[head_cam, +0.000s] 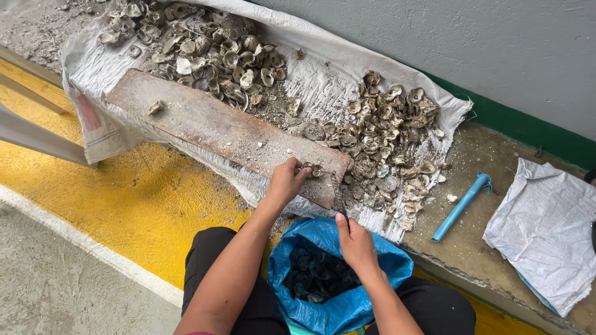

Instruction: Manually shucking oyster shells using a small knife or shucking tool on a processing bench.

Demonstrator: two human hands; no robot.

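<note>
Right hand (355, 241) sits nearest to me, over the rim of the open blue woven plastic sack (343, 307) between my knees; its fingers are drawn together, but I cannot tell what, if anything, they pinch. Dark round shells (313, 276) fill that sack. At about eleven o'clock from it, my left hand (287, 180) rests on the near end of the long, weathered brown wooden plank (214, 127), fingers closed on a small grey shell (312, 169). That plank lies slantwise on a white woven plastic sheet (96, 68) and stands between me and the farther heap. At one o'clock from the left hand lies a loose pile of pale grey oyster shells (388, 133); a larger pile (211, 49) spreads at eleven o'clock, beyond the plank. At three o'clock, well apart on the concrete ledge, lie a light blue plastic pipe (460, 206) and a crumpled white sack (546, 232). Farthest off, a grey wall (465, 37) with a green base stripe (528, 127) closes everything in.
</note>
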